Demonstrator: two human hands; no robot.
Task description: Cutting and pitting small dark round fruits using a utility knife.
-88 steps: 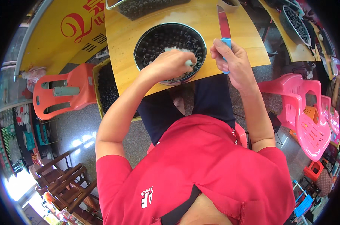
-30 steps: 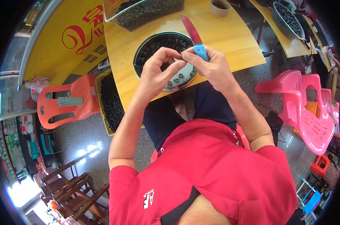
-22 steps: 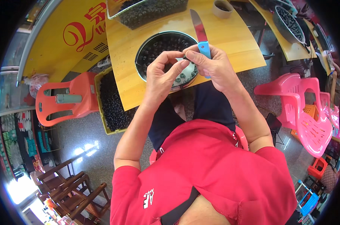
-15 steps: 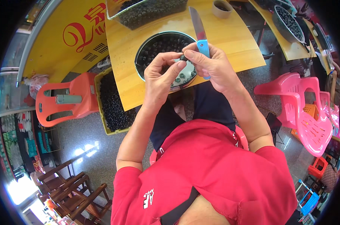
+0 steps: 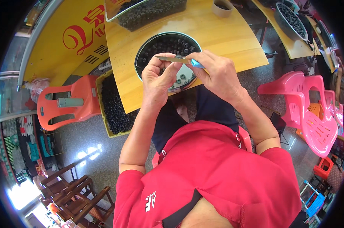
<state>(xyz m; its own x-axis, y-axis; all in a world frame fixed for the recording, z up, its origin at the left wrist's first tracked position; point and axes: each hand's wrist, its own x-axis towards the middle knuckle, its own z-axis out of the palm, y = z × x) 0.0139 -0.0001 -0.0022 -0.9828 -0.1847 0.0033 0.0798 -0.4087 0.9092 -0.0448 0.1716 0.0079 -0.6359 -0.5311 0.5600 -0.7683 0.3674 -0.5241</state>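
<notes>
My left hand (image 5: 156, 80) pinches a small dark round fruit (image 5: 178, 56) between thumb and fingers. My right hand (image 5: 219, 73) is closed round the blue handle (image 5: 197, 64) of a knife (image 5: 168, 59). The blade lies level against the fruit, its tip pointing left over my left fingers. How deep it cuts, if at all, I cannot tell. Below both hands a round metal basin (image 5: 137, 65) sits at the table's near edge. Dark fruits (image 5: 170, 42) fill its far side, and a few greenish ones (image 5: 182, 78) lie on its pale near part.
On the wooden table (image 5: 232, 41) stand a clear tub of dark fruits (image 5: 153, 17) and a tape roll (image 5: 222, 8). A yellow crate of dark fruits (image 5: 115, 102) is beside my left leg. An orange chair (image 5: 71, 100) stands left, pink chairs (image 5: 299, 106) right.
The knife has swung from upright to level, its blade now across the fruit. My right hand has turned over, and both hands have stayed above the basin.
</notes>
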